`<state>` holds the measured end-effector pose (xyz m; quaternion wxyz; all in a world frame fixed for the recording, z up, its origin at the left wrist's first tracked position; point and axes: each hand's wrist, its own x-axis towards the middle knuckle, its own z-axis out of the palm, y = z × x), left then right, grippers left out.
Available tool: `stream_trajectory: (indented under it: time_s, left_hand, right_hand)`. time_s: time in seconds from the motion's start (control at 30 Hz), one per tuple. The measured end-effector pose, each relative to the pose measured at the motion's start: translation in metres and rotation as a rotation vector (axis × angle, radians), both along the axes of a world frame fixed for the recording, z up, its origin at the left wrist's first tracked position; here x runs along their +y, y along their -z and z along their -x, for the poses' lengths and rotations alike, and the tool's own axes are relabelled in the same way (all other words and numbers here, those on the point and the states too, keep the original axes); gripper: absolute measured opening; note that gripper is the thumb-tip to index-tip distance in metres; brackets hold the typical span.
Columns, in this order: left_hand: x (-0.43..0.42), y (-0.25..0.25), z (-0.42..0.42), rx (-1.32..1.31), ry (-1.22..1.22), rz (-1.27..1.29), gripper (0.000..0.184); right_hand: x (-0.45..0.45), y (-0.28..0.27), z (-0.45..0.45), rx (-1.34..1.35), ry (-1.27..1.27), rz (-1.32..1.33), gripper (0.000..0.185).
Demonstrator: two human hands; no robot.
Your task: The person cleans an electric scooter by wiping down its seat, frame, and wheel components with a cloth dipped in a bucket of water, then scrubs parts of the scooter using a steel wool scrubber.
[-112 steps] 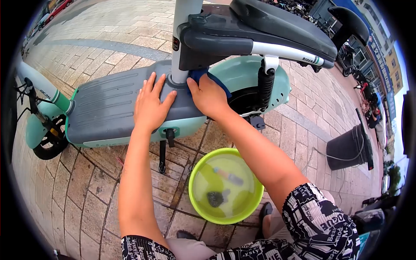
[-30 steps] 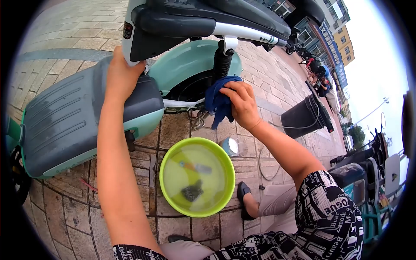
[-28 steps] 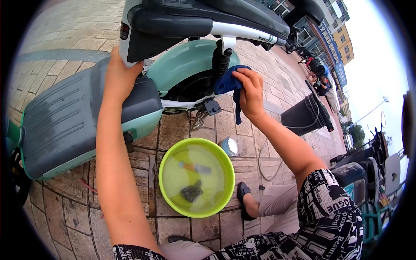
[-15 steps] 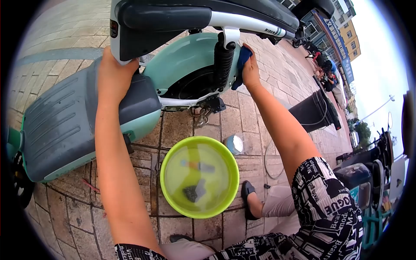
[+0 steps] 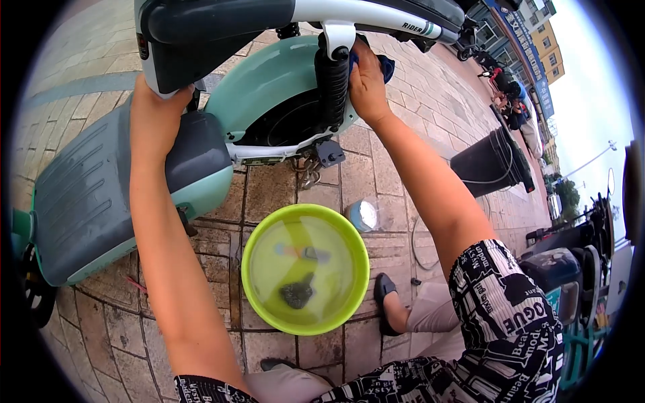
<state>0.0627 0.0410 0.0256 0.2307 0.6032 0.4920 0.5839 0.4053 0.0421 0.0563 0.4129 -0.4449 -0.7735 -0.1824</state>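
Note:
A mint-green and white electric scooter (image 5: 269, 80) stands before me with its dark seat (image 5: 222, 23) above the rear fender. The fingers of my left hand (image 5: 158, 117) are wrapped around the seat's front lower edge, over the grey footboard (image 5: 87, 188). Beside the black spring shock absorber (image 5: 332, 87), my right hand (image 5: 368, 86) presses a dark blue cloth (image 5: 386, 67) near the fender's rear edge. Part of the cloth is hidden behind the fingers. Below the scooter, a lime-green basin (image 5: 366, 269) holds cloudy water, with a dark lump (image 5: 296, 293) and a brush-like item (image 5: 302, 252) in it.
Next to the basin stands a small tub of white stuff (image 5: 365, 215). A black bucket (image 5: 487, 164) and a thin hose (image 5: 416, 252) are on the paving to the right. Parked scooters (image 5: 564, 275) line the right edge. People sit farther back near a building.
My right hand has moved left and up with the blue cloth, closer to the shock absorber. The left hand keeps its hold on the seat edge. The scooter appears slightly farther left in view.

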Motion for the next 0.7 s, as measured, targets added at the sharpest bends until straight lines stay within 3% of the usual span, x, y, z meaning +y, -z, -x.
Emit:
stream_trajectory:
  time_s: [0.13, 0.23, 0.37, 0.47, 0.53, 0.6, 0.67, 0.7]
  left_hand:
    - [0.002, 0.002, 0.000, 0.023, -0.093, -0.005, 0.043]
    - [0.000, 0.000, -0.001, 0.005, -0.066, -0.006, 0.044]
    - [0.002, 0.005, 0.000, -0.027, -0.038, -0.043, 0.045]
    - [0.010, 0.006, 0.000, -0.010, -0.039, -0.068, 0.046]
    - [0.004, 0.003, 0.000, 0.005, -0.068, 0.010, 0.046]
    - [-0.002, 0.000, -0.002, 0.004, -0.053, -0.007, 0.044]
    - [-0.003, -0.001, 0.000, 0.002, -0.014, -0.012, 0.041]
    - [-0.002, -0.002, 0.000, 0.007, -0.001, -0.029, 0.041]
  right_hand:
    - [-0.012, 0.081, -0.020, 0.340, 0.225, -0.089, 0.057]
    - [-0.026, 0.119, -0.020, 0.788, 0.270, 0.206, 0.052]
    - [-0.030, 0.102, -0.006, 0.946, 0.399, 0.298, 0.047]
    - [-0.046, 0.124, 0.020, 0.747, 0.508, 0.196, 0.045]
    - [-0.073, 0.128, 0.033, 0.653, 0.453, 0.235, 0.045]
    - [-0.079, 0.125, 0.017, 0.678, 0.436, 0.311, 0.042]
    - [-0.082, 0.097, -0.001, 0.945, 0.310, 0.643, 0.040]
    - [-0.079, 0.085, -0.007, 0.952, 0.348, 0.532, 0.039]
